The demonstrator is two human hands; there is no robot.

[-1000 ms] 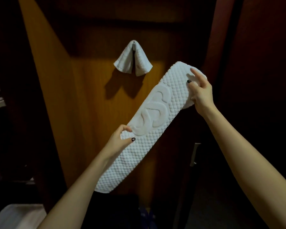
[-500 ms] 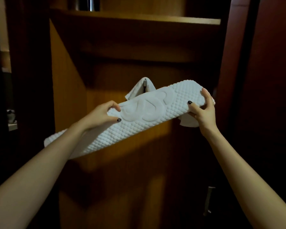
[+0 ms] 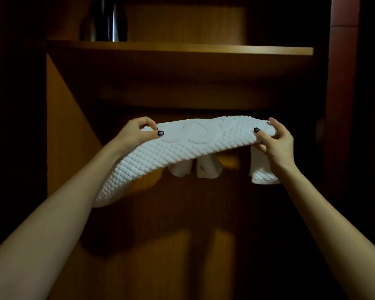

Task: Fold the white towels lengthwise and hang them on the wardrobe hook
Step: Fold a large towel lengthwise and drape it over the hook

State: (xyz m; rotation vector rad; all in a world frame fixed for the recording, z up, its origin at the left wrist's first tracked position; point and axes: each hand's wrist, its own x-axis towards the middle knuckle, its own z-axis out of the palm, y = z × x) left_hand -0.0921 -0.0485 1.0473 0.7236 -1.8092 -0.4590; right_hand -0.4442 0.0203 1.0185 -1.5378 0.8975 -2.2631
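A white quilted towel (image 3: 182, 148), folded into a long strip, is stretched almost level in front of the wardrobe's back panel. My left hand (image 3: 136, 133) pinches it left of its embossed pattern, thumb on top. My right hand (image 3: 275, 141) grips it near the right end, which droops down behind that hand. The towel's left end sags over my left forearm. Behind the strip, the two lower ends of a smaller white towel (image 3: 206, 169) hang down. The hook is hidden behind the held towel.
A wooden shelf (image 3: 182, 47) crosses the wardrobe above the hands, with a dark metal vessel (image 3: 106, 20) standing on it. The wardrobe's left side panel (image 3: 63, 137) and a dark reddish door (image 3: 342, 105) at the right frame the space.
Both hands have lifted the towel from a steep slant to nearly level and raised it in front of the hanging towel, which is now mostly covered. The view has tilted up.
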